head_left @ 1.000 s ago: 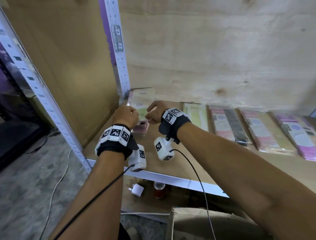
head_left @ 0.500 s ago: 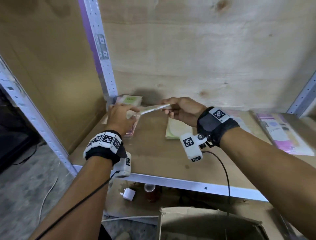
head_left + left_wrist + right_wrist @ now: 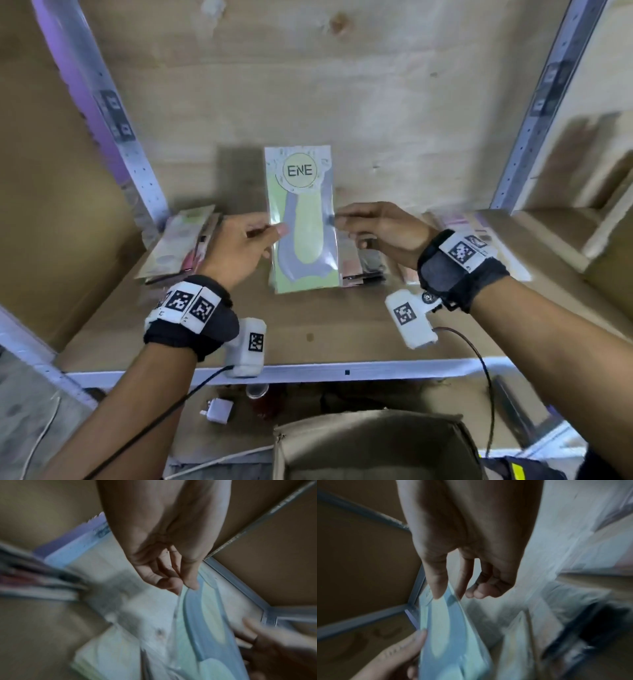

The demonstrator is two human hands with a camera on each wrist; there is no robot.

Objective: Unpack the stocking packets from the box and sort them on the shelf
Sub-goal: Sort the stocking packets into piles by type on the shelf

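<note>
A: From the head view, where's the glossy green-and-lilac stocking packet with the round "ENE" label [image 3: 301, 219]?

B: Upright above the plywood shelf board [image 3: 308, 329], its face toward the camera. The left hand [image 3: 236, 250] pinches its left edge with the thumb on the front; the right hand [image 3: 380, 229] pinches the right edge. A slanted stack of flat packets [image 3: 178, 246] lies beside the perforated grey metal upright [image 3: 137, 150] at the left; more flat packets [image 3: 359, 263] lie behind the held one. Bare board runs forward to the pale metal front rail [image 3: 342, 371], and the open brown cardboard box [image 3: 373, 445] sits below it.

A: And the left wrist view?

B: Thumb and forefinger of the left hand [image 3: 171, 574] close on the packet's [image 3: 202, 622] thin plastic edge. Blurred, but probably the stack smears at left.

A: The right wrist view?

B: The right hand [image 3: 462, 574] grips the packet's [image 3: 450, 635] rim between thumb and forefinger, the other fingers curled loosely
</note>
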